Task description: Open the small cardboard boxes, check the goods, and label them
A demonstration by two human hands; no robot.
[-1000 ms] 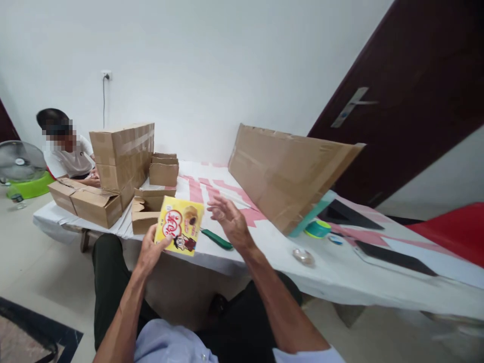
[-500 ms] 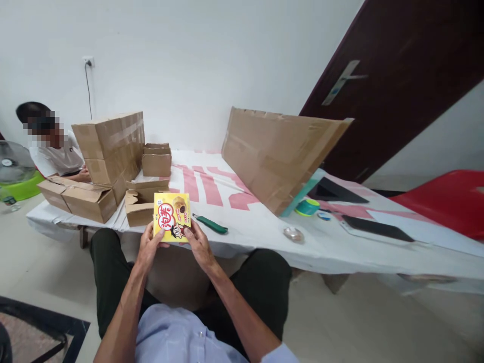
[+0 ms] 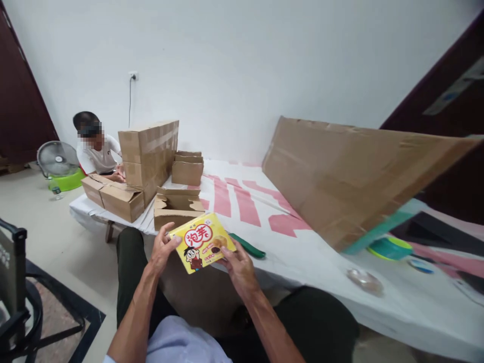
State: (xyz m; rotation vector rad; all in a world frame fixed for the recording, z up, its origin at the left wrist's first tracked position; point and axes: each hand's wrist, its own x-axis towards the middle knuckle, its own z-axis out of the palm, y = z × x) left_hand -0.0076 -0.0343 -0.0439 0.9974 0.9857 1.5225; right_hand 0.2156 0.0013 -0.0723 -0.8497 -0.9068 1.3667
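Note:
A yellow snack box (image 3: pixel 202 243) with a cartoon face and red lettering is held above my lap, tilted, its printed side facing me. My left hand (image 3: pixel 163 248) grips its left end with the thumb on the front. At the right end, my right hand (image 3: pixel 239 264) is closed on the box, thumb across the printed cream puffs. Just behind the snack box, on the table edge, lies a green utility knife (image 3: pixel 249 247), partly hidden by it. An opened cardboard carton (image 3: pixel 172 220) stands beyond my left hand.
Sealed cartons (image 3: pixel 151 151) are stacked at the left of the white-covered table (image 3: pixel 215 174), with more small boxes (image 3: pixel 188 172) behind. A large cardboard sheet (image 3: pixel 351 171) leans at right, near tape (image 3: pixel 389 248). Another person (image 3: pixel 98 156) sits beyond the stack.
The snack box has turned from upright to lying sideways and tilted, still between both hands. My view has swung to the left, so the table things appear farther right.

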